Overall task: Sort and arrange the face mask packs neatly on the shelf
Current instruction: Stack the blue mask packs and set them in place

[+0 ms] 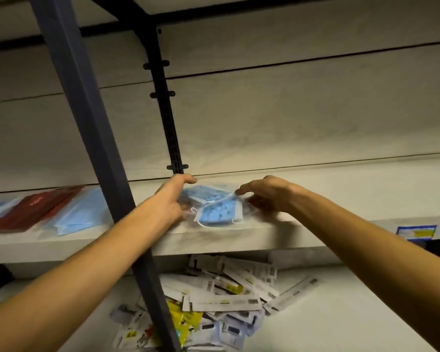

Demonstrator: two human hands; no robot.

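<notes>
You face a pale shelf (239, 237) set against a pale panelled wall, with a dark upright post (91, 148) crossing the view from twelve o'clock down to six, and a slotted rail (171, 138) at the back.

At the centre, two blue mask packs (213, 209) in clear wrap lie overlapped and askew on the shelf, near its front edge. Your left hand (171, 199) reaches in from seven o'clock with fingers fairly straight against the packs' left side; your right hand (264, 194) comes from four o'clock, fingers bent down onto their right edge. Blur keeps me from telling whether that right hand pinches the wrap or merely rests on it.

You seem to be in the squaring-up step: the packs are on the shelf but not yet aligned. The next move probably calls for drawing both hands inward to bring the edges flush, then sliding the stack back from the lip.

At nine o'clock, left of the post, a red pack (33, 209) and a plain blue pack (79, 214) already lie side by side, overlapping a little.

At six o'clock, the lower shelf (340, 313) holds a loose heap of carded packets (213, 301), white with some yellow; what they contain I cannot tell.
</notes>
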